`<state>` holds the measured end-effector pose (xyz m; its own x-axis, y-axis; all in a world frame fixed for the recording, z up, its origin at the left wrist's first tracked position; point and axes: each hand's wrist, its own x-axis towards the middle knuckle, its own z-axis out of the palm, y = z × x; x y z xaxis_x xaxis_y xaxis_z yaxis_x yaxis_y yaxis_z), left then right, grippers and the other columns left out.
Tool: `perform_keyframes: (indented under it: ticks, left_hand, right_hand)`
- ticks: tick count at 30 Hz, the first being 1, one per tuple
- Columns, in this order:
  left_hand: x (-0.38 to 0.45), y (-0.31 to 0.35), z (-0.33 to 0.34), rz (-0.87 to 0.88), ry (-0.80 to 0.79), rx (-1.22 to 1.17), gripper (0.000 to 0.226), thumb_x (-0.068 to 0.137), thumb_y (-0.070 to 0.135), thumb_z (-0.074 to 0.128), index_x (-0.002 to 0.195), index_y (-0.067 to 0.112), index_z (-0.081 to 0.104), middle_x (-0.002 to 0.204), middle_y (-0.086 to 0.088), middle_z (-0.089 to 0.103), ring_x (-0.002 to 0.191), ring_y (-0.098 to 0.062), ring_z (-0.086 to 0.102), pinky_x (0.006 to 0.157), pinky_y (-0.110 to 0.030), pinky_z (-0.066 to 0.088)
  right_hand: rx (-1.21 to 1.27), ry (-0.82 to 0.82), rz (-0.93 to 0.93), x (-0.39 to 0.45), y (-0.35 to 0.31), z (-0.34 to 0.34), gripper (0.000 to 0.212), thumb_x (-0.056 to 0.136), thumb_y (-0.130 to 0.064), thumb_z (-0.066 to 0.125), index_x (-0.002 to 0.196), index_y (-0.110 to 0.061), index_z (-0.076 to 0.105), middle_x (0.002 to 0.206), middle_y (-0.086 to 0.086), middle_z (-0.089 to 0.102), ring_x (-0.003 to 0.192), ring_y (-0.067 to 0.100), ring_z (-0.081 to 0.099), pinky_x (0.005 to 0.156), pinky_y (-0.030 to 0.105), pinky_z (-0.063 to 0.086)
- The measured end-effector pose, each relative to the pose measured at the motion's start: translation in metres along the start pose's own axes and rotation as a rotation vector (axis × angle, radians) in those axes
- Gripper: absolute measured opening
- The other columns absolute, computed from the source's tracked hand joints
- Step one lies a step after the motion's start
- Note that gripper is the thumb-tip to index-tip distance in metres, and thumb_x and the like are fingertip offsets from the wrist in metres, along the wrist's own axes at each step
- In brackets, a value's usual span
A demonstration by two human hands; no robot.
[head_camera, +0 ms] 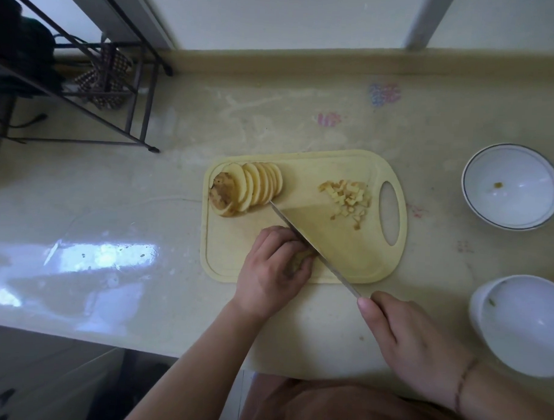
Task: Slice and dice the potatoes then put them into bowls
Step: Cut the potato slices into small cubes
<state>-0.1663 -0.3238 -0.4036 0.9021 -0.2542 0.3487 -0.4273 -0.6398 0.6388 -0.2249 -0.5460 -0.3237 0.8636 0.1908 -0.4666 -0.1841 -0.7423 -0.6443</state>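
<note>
Right now the potato piece you are working on sits at the near edge of the cutting board, mostly hidden under your left hand, whose fingers curl down and pinch it in place. Your knife lies diagonally across that spot, its tip pointing toward the far left of the board and its handle running back off the near right edge into your right hand, which wraps tightly round it with the forefinger laid along the spine. So the blade meets the piece on its right side, touching your left fingertips; I judge the next cut needs those fingers tucked back.

Toward the far left corner of the board the fanned potato slices wait, well apart from your left hand. Near the board's handle hole lies the diced pile. Beyond the board's right end, on the worktop, stand two white bowls, nearer your right hand.
</note>
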Motion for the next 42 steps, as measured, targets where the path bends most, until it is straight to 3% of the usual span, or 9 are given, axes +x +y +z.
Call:
perform_keyframes:
  ticks: [4,9,17,24,29,34,39,42]
  left_hand:
    - [0.000,0.001,0.000,0.008,0.007,0.009,0.015,0.081,0.006,0.083,0.093,-0.001,0.076,0.099,-0.013,0.070,0.089,-0.030,0.065,0.081,-0.037,0.054]
    - [0.000,0.001,0.000,0.005,0.016,0.031,0.016,0.079,0.005,0.085,0.091,0.000,0.076,0.100,-0.011,0.070,0.087,-0.030,0.064,0.080,-0.036,0.053]
    - [-0.002,0.002,-0.001,0.026,-0.005,0.090,0.014,0.079,0.008,0.082,0.087,0.000,0.073,0.097,-0.012,0.067,0.091,-0.030,0.061,0.082,-0.038,0.052]
    - [-0.006,0.003,0.000,0.012,0.004,0.119,0.010,0.079,0.005,0.081,0.085,0.002,0.073,0.097,-0.011,0.066,0.092,-0.028,0.057,0.082,-0.036,0.051]
    - [0.001,0.000,-0.002,0.036,-0.036,0.116,0.011,0.080,0.002,0.082,0.084,0.001,0.072,0.096,-0.012,0.064,0.090,-0.029,0.059,0.082,-0.033,0.050]
    - [0.005,0.002,-0.003,0.069,-0.002,0.130,0.014,0.080,0.009,0.081,0.090,0.002,0.073,0.099,-0.012,0.065,0.093,-0.031,0.059,0.083,-0.038,0.051]
    - [0.028,0.033,-0.020,0.201,0.235,0.081,0.017,0.083,0.019,0.070,0.097,0.013,0.060,0.102,-0.004,0.057,0.094,-0.028,0.056,0.092,-0.036,0.045]
    - [0.059,0.043,-0.026,0.188,0.109,0.082,0.012,0.089,0.023,0.066,0.089,0.011,0.067,0.095,-0.004,0.064,0.093,-0.027,0.060,0.085,-0.040,0.048]
  right_hand:
    - [-0.001,0.006,-0.005,0.005,-0.005,0.000,0.054,0.088,-0.065,0.015,0.064,-0.023,0.040,0.051,-0.003,0.047,0.053,0.012,0.049,0.053,0.026,0.033]
    - [-0.018,0.033,-0.082,0.015,-0.005,0.006,0.061,0.085,-0.070,0.008,0.066,-0.025,0.044,0.055,-0.001,0.050,0.056,0.012,0.052,0.050,0.021,0.032]
    - [0.000,0.021,-0.066,0.010,0.015,-0.024,0.060,0.083,-0.071,0.017,0.062,-0.024,0.046,0.051,-0.003,0.051,0.060,0.007,0.054,0.055,0.021,0.037]
    - [0.093,0.041,0.026,0.031,0.023,-0.054,0.068,0.078,-0.076,0.020,0.061,-0.015,0.046,0.051,0.003,0.050,0.049,0.011,0.047,0.057,0.037,0.041]
    - [0.081,0.003,0.048,0.043,0.019,-0.056,0.071,0.076,-0.079,0.021,0.062,-0.013,0.043,0.050,-0.002,0.047,0.046,0.008,0.042,0.055,0.035,0.040]
    - [-0.031,0.033,-0.020,0.035,0.012,-0.062,0.066,0.082,-0.077,0.021,0.060,-0.018,0.043,0.052,0.004,0.053,0.053,0.013,0.052,0.057,0.035,0.043]
    - [-0.336,0.036,-0.091,0.028,0.010,-0.069,0.049,0.084,-0.072,0.017,0.070,-0.031,0.039,0.053,-0.006,0.049,0.051,0.010,0.050,0.053,0.034,0.045]
    - [-0.510,0.024,-0.105,0.027,0.005,-0.071,0.053,0.081,-0.072,0.003,0.081,-0.032,0.037,0.059,-0.009,0.048,0.056,0.010,0.050,0.053,0.029,0.043]
